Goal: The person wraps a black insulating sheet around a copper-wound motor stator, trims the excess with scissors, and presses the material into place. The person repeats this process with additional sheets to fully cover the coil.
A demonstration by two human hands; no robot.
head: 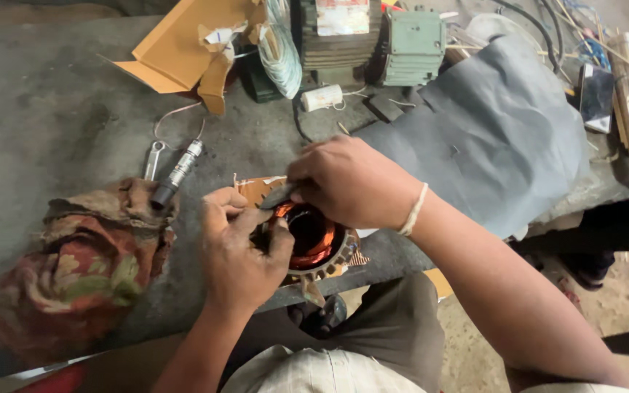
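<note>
A round motor stator with copper-coloured windings and a toothed metal rim lies at the near edge of a dark grey workbench. My left hand grips its left side, fingers curled over the rim. My right hand comes in from the right over the top of the stator, fingers pinched on a small dark flat piece at the winding. A white thread band circles my right wrist.
A crumpled patterned cloth lies left of my hands. A small torch and a spanner lie beyond it. Torn cardboard, a green motor and a grey sheet fill the back and right.
</note>
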